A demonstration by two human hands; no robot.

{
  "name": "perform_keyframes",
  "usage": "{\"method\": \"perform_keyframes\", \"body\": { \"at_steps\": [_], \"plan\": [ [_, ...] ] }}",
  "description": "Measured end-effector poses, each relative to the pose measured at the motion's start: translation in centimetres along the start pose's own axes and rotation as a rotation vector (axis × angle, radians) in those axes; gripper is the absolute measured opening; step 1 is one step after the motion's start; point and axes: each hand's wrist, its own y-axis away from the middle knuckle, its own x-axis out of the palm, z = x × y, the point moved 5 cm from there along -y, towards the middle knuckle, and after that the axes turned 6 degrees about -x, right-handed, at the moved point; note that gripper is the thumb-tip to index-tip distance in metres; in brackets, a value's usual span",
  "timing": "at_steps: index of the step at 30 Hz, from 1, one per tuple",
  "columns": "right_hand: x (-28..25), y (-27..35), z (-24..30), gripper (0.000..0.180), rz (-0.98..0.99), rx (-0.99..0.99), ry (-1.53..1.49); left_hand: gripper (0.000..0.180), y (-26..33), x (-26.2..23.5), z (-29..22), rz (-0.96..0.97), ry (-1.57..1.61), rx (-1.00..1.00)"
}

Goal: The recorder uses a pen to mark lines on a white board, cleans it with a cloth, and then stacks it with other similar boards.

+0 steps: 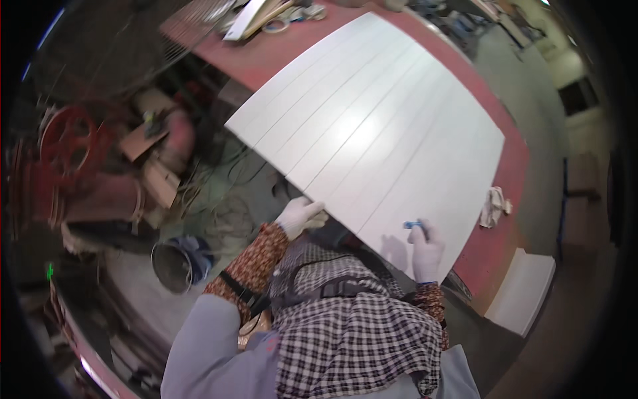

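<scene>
A large white panel (345, 146) with thin parallel lines running along it lies in front of me on a red-topped table (515, 179). My left hand (301, 217), in a white glove, is at the panel's near edge, fingers curled together against it; the undersides of those fingers are hidden. Over the near right part of the panel, my right hand (427, 253), also gloved, pinches a small blue tool (413, 225). Its exact kind is too small to make out. Light glares off the panel's middle.
A crumpled white cloth (492, 207) lies on the table right of the panel. Strips and a tape roll (276, 26) sit at the far left. A white box (523, 290) stands at the near right. Left are a bucket (174, 265), cables and a red handwheel (68, 139).
</scene>
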Motion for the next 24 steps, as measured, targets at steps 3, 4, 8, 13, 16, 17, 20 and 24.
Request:
{"method": "perform_keyframes", "body": {
  "at_steps": [3,4,8,13,16,17,20,24],
  "plan": [
    [0.1,0.1,-1.4,0.031,-0.042,0.019,0.1,0.046,0.6,0.2,0.2,-0.068,0.027,-0.052],
    [0.3,0.3,-1.9,0.032,-0.036,0.025,0.049,0.045,0.3,-0.1,0.6,-0.071,0.016,-0.076],
    [0.2,0.2,-2.0,0.035,-0.026,0.065,-0.097,0.044,0.2,-0.8,0.9,-0.065,-0.018,-0.068],
    [-1.5,-0.7,-2.6,0.035,-0.08,0.118,-0.179,0.042,1.9,-0.5,0.2,-0.138,-0.332,-0.228],
    [-3.3,-2.0,-4.2,0.035,-0.1,0.123,-0.206,0.04,3.5,2.3,-2.0,-0.143,-0.712,-0.129],
    [-4.5,-2.5,-4.8,0.036,-0.148,0.131,-0.195,0.04,3.0,3.3,-2.3,-0.144,-0.717,-0.122],
    [-8.4,-4.4,-6.1,0.035,-0.246,0.14,-0.213,0.04,1.7,7.3,-5.6,-0.221,-1.049,0.314],
    [-14.7,-8.0,-8.5,0.032,-0.381,0.148,-0.253,0.054,-2.0,14.3,-10.4,-0.311,-1.141,0.523]
  ]
}}
